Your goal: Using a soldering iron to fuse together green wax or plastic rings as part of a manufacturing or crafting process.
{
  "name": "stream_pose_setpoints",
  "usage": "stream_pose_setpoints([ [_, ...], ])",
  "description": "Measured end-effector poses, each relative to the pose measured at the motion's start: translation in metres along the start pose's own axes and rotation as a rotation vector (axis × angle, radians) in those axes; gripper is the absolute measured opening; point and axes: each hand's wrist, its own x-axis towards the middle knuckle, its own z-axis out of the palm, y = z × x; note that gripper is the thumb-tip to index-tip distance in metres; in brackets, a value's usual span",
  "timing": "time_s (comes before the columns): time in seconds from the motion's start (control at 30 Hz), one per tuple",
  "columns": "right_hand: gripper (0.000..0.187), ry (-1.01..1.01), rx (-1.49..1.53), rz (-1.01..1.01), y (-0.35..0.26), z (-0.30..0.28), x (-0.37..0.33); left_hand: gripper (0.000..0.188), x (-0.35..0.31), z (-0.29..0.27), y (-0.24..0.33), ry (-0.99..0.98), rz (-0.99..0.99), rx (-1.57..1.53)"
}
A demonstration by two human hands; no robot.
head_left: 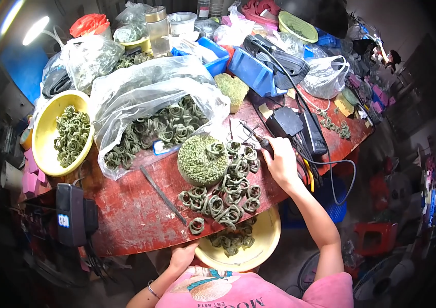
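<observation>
My right hand [280, 160] is closed around the dark handle of a soldering-iron-like pen tool [265, 143], its thin metal tip toward the upper left. Beside it lies a loose heap of green coiled rings [233, 182]. At the heap's left stands a round, rough green block [202, 167] with a ring on top. My left hand [183, 256] is closed at the table's front edge, by the rim of a yellow bowl [269, 233]; its fingertips are hidden. The bowl sits partly under the table edge, with more rings inside.
On the red table [120, 210] rest a clear plastic bag [151, 77] full of rings and a thin dark strip [164, 195]. A yellow basin [41, 128] of rings stands left. Black power boxes [285, 122] and cables crowd the right; blue bins [251, 72] stand behind.
</observation>
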Motion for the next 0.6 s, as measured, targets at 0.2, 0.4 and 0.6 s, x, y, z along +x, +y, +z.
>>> stream_pose_setpoints([
  [0.2,0.027,0.076,0.038,0.037,-0.003,0.017,0.017,0.021,-0.002,0.003,0.008,0.012,0.012,-0.034],
  [0.4,0.022,0.086,0.11,0.102,-0.014,0.02,0.024,0.026,-0.004,-0.001,0.01,-0.048,-0.033,0.017],
  [0.6,0.016,0.034,0.337,0.172,-0.013,-0.013,0.032,0.02,-0.003,0.0,0.004,0.006,0.042,-0.062],
])
